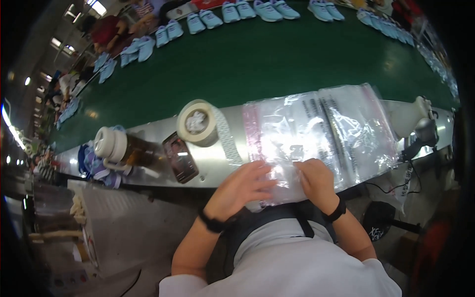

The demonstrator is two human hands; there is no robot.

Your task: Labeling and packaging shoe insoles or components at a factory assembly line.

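Clear plastic bags (292, 123) lie flat in front of me, with a pink strip along their left side. Another stack of clear bags (363, 128) with a pink edge lies against them on the right. My left hand (240, 190) is over the near left corner of the left bags, its fingers stretched out and apart. At the near edge, my right hand (319, 183) has its fingers curled, pinching the plastic. Left of the bags stands a roll of labels (210, 131), with a loose strip (228, 143) trailing toward me.
A phone (180, 158) and a bottle of brown drink (136, 151) rest on the metal ledge (213, 171). Beyond it runs a green conveyor belt (277, 59) with light blue shoes (269, 11) along its far side. A white dispenser-like object (413, 116) stands right. Other people (106, 32) sit far left.
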